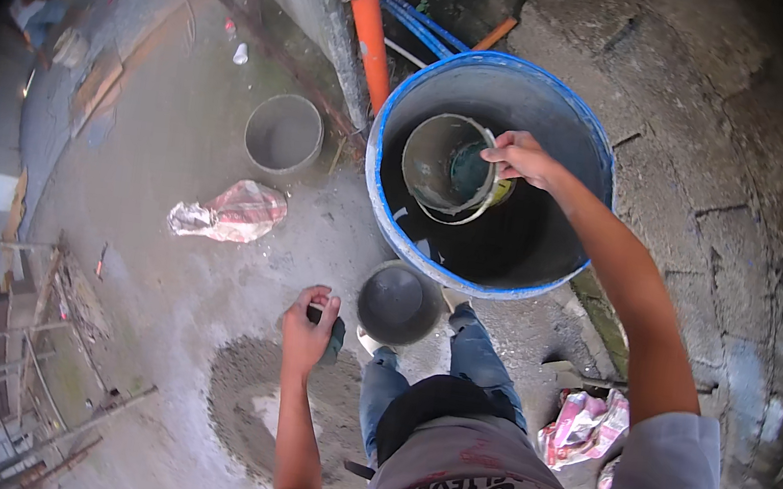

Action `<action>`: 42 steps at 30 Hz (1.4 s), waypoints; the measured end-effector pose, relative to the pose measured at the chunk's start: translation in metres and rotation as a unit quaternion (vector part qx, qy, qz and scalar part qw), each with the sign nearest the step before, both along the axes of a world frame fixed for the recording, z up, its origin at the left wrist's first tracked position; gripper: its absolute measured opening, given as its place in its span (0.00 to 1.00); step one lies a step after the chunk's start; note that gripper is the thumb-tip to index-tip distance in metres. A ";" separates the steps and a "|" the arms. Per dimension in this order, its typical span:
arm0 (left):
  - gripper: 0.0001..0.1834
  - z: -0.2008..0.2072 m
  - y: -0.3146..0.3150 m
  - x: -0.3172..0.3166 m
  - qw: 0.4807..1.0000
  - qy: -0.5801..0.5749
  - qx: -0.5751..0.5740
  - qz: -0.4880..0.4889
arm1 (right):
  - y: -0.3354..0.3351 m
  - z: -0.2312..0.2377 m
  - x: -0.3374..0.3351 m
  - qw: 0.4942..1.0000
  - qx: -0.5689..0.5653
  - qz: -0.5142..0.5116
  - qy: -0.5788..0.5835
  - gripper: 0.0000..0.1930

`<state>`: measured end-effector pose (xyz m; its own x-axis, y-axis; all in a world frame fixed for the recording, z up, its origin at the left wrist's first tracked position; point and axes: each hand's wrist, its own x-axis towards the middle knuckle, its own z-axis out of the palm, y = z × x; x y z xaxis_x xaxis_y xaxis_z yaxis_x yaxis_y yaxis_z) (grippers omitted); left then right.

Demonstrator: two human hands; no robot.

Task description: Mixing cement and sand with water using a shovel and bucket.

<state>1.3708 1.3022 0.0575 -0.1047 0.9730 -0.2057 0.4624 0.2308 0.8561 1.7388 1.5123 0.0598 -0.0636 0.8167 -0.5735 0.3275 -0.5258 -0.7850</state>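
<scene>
My right hand [519,155] pinches the rim of a grey bucket [430,156]. The bucket is inside a large drum [571,120] with a blue rim, above its dark bottom. A patch of green shows inside the bucket, and a pale hoop, possibly its handle, hangs at its lower side. Low on the left, my left hand [306,327] is curled around a dark greenish lump [333,344] whose kind I cannot make out. Between that hand and the drum, by my feet, stands a second bucket [398,302] with grey contents.
A third bucket [284,134] stands farther left, near a crumpled sack [239,212]. Grey sand or mortar mix [234,392] forms a ring on the ground below my left hand. An orange pipe [370,49] leans behind the drum. Another torn sack [585,426] lies at right.
</scene>
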 end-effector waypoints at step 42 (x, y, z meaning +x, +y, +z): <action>0.17 -0.081 -0.290 0.127 0.663 -0.373 0.029 0.648 | 0.074 -0.134 0.011 0.836 0.284 0.416 -0.217 0.25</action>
